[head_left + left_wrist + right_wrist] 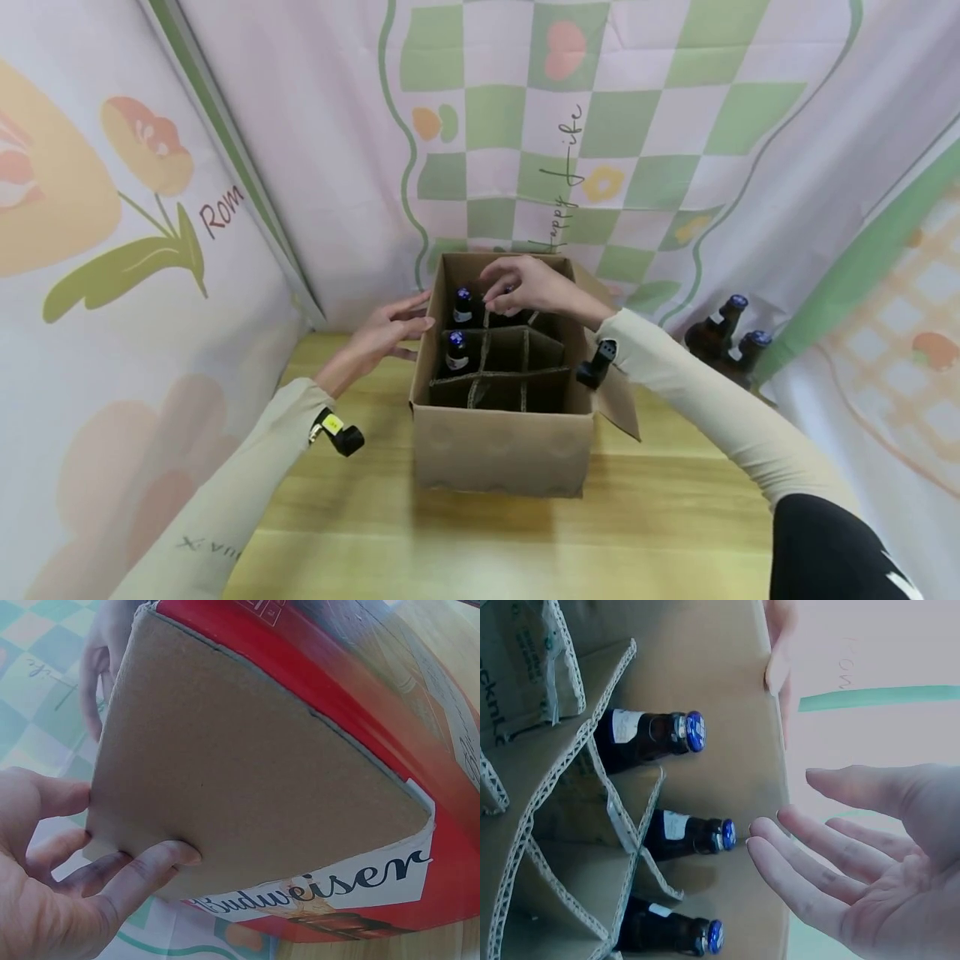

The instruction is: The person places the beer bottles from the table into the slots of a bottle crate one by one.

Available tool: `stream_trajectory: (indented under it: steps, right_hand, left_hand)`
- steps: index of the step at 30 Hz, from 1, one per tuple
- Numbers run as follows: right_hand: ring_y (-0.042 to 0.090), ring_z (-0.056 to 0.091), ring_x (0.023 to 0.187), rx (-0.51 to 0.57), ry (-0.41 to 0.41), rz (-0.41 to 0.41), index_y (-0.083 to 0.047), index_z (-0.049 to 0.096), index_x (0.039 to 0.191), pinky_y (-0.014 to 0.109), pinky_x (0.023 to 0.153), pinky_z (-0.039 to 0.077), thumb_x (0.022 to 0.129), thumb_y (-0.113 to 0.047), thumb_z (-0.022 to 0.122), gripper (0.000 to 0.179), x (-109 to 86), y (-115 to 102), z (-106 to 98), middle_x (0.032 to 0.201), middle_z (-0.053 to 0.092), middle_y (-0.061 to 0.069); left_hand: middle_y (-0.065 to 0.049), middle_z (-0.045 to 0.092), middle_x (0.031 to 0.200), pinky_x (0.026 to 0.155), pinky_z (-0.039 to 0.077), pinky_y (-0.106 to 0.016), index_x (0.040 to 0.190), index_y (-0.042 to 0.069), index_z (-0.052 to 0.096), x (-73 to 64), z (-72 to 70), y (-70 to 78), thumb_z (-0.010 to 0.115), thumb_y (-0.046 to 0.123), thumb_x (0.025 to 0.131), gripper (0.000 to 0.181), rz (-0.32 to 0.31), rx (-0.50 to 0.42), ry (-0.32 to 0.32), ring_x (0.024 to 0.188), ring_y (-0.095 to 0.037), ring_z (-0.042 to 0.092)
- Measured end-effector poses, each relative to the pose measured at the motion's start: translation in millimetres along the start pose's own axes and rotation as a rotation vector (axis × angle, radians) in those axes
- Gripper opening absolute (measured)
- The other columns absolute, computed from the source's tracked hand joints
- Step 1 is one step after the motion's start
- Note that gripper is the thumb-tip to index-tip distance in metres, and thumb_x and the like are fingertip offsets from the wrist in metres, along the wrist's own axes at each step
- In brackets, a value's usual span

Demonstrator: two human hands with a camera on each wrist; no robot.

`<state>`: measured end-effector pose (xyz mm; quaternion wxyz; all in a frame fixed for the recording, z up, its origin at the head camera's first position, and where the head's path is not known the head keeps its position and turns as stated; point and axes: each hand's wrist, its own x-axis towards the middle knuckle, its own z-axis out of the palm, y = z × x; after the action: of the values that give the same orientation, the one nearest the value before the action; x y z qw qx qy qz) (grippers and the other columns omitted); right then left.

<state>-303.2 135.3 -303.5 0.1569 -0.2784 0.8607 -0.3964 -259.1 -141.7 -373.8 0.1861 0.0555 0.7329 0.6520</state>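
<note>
A cardboard box (502,450) with crossed cardboard dividers (525,350) stands upright on the table. Dark bottles with blue caps sit in its compartments, among them a front-left bottle (456,352) and one behind it (462,308); three show in the right wrist view, including the middle bottle (690,834). My left hand (382,333) rests at the box's left rim, fingertips against the brown flap (225,765) in the left wrist view. Above the back compartments hovers my right hand (536,287), fingers extended and nothing held, partly covering a bottle there.
Two more blue-capped bottles (716,325) stand on the wooden table (345,500) to the right of the box. A flap (618,400) sticks out from the box's right side. Patterned curtains (337,150) enclose the table at the back and sides.
</note>
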Motion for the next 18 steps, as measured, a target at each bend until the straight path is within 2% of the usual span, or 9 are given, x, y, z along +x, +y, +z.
stream_trajectory:
  steps: [5,12,18]
  right_hand:
    - [0.036,0.076,0.100,0.019,0.016,0.024,0.009,0.056,0.139,0.042,0.085,0.066,0.098,-0.002,0.071,0.046,-5.9,3.6,-10.9,0.122,0.072,0.028]
    - [0.014,0.075,0.084,0.090,0.075,0.049,0.013,0.061,0.130,0.029,0.076,0.066,0.098,-0.001,0.070,0.036,-17.2,12.3,-29.6,0.123,0.070,0.031]
    - [0.012,0.075,0.083,0.137,0.125,0.056,0.012,0.060,0.132,0.028,0.077,0.066,0.099,0.001,0.068,0.036,-25.8,21.1,-36.4,0.121,0.071,0.031]
  left_hand:
    - [-0.017,0.033,0.168,0.088,0.064,-0.040,0.165,0.028,0.033,1.3,-0.1,0.1,0.063,0.018,0.105,0.068,-0.004,-0.003,0.002,0.141,-0.043,0.050]
    - [-0.018,0.033,0.168,0.093,0.063,-0.045,0.165,0.027,0.032,3.4,1.3,-1.1,0.063,0.018,0.105,0.068,-0.002,-0.003,-0.016,0.142,-0.043,0.048]
    - [-0.018,0.031,0.169,0.094,0.062,-0.046,0.166,0.027,0.032,0.9,-0.2,0.6,0.062,0.018,0.105,0.068,-0.009,-0.005,-0.010,0.143,-0.043,0.047]
